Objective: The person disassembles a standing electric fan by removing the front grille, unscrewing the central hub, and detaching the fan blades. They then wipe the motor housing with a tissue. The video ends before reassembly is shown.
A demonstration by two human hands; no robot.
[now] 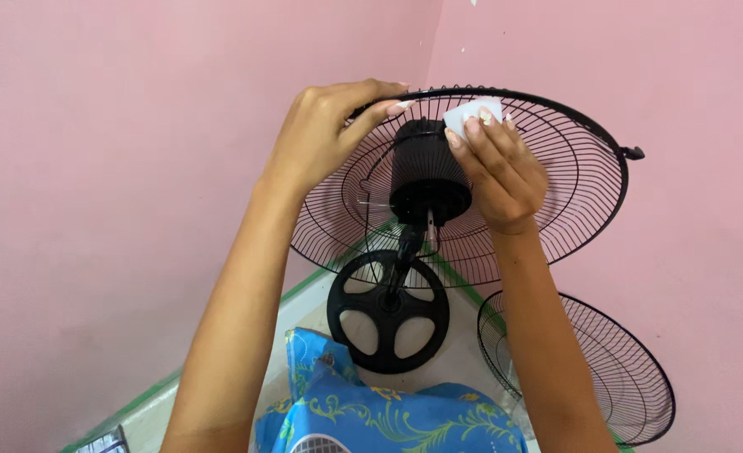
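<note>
A black stand fan stands in a corner, with its rear wire guard [581, 176] facing up and its black ribbed motor housing [426, 172] in the middle. My left hand [329, 126] grips the guard's rim at the top left. My right hand [497, 168] presses a small white cloth or tissue [472, 113] against the top of the motor housing. The fan's round black base [388, 315] rests on the floor below.
A second black wire guard [606, 369] leans against the pink wall at lower right. Blue patterned fabric [380, 411] covers my lap at the bottom. Green tape runs along the foot of the walls.
</note>
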